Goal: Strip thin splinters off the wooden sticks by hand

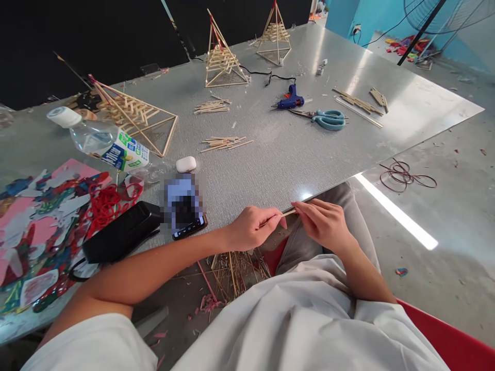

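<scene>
My left hand (253, 226) and my right hand (323, 221) meet at the table's near edge, above my lap. Both pinch one thin wooden stick (289, 212), which spans the small gap between them. Further out on the grey table (278, 154) lie two small heaps of similar sticks (224, 143), one nearer and one further (212, 106). A tilted stick pyramid (133, 116) lies at the left. Two upright stick pyramids (222, 59) stand at the back, the second (275, 33) to the right of the first.
A blue glue gun (291, 100) and teal scissors (327, 119) lie at the right centre, with more sticks (359, 103) beyond. A water bottle (102, 141), white earbud case (186, 164), phone (187, 216), black case (121, 232) and coloured paper cut-outs (38, 226) crowd the left. Stick scraps (232, 270) litter the floor.
</scene>
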`<state>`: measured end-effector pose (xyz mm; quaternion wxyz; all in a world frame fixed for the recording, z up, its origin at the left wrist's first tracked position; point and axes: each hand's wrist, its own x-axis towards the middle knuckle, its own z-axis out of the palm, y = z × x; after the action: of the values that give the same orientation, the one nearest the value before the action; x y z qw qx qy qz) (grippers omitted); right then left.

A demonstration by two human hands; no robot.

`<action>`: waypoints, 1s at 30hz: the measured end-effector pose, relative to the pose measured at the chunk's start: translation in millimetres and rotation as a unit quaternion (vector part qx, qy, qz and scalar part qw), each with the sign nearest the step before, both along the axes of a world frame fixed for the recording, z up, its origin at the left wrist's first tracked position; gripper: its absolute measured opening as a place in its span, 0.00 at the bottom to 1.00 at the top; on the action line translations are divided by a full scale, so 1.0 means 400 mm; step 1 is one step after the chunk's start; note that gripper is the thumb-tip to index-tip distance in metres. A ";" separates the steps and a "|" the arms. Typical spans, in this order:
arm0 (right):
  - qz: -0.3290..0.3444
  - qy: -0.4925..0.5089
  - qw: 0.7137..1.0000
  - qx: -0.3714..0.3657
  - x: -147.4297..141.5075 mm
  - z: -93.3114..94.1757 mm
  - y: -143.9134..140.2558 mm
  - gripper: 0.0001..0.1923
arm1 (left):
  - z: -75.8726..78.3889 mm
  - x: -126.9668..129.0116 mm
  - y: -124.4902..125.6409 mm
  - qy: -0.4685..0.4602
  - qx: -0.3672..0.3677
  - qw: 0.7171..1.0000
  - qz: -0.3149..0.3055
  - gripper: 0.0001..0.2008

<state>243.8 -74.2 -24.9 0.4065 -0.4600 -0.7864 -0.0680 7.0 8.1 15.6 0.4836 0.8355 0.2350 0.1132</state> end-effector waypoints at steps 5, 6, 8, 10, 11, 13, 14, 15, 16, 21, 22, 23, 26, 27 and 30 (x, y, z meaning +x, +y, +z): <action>0.043 0.168 0.985 -0.022 0.002 0.016 0.005 0.04 | -0.001 -0.001 0.000 -0.007 -0.014 1.000 0.007 0.19; 0.038 0.196 0.979 -0.042 0.000 0.017 0.005 0.02 | -0.001 -0.001 0.000 -0.008 -0.015 1.000 0.007 0.19; 0.027 0.232 0.969 -0.083 -0.005 0.014 0.008 0.08 | -0.001 -0.002 0.000 -0.011 -0.013 1.000 0.007 0.19; 0.022 0.255 0.961 -0.106 -0.006 0.009 0.011 0.06 | -0.002 -0.002 0.000 -0.013 -0.010 1.000 0.003 0.19; 0.023 0.262 0.958 -0.112 -0.006 0.006 0.013 0.05 | -0.003 -0.002 0.001 -0.015 -0.009 1.000 0.002 0.20; 0.038 0.259 0.958 -0.118 -0.003 0.001 0.017 0.04 | -0.004 -0.001 0.001 -0.015 -0.007 1.000 0.002 0.20; 0.051 0.250 0.960 -0.118 -0.001 -0.001 0.020 0.04 | -0.005 -0.001 0.001 -0.014 -0.007 1.000 0.003 0.20; 0.066 0.236 0.963 -0.114 0.001 -0.002 0.022 0.03 | -0.005 0.000 0.001 -0.013 -0.006 1.000 0.004 0.20; 0.080 0.217 0.967 -0.104 0.004 -0.003 0.023 0.04 | -0.005 0.000 0.001 -0.013 -0.007 1.000 0.005 0.20; 0.079 0.043 0.996 0.020 0.022 -0.018 0.020 0.18 | 0.001 0.001 0.004 -0.010 -0.052 0.998 0.019 0.21; 0.067 0.004 0.997 0.044 0.025 -0.021 0.017 0.20 | 0.002 0.001 0.005 -0.008 -0.062 0.998 0.022 0.22; 0.055 -0.029 0.996 0.063 0.028 -0.024 0.015 0.21 | 0.004 0.001 0.006 -0.006 -0.071 0.997 0.023 0.22; 0.028 -0.086 0.991 0.102 0.031 -0.031 0.012 0.21 | 0.005 0.001 0.009 -0.006 -0.087 0.996 0.028 0.22; 0.026 -0.091 0.990 0.108 0.031 -0.032 0.013 0.21 | 0.005 0.001 0.009 -0.007 -0.091 0.995 0.030 0.22; 0.029 -0.085 0.990 0.111 0.029 -0.038 0.020 0.19 | 0.003 0.001 0.010 -0.008 -0.096 0.995 0.031 0.22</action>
<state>255.5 -66.3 -40.1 0.3887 -0.3816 -0.8186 -0.1822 7.4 12.2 16.8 0.5596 0.7766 0.2666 0.1122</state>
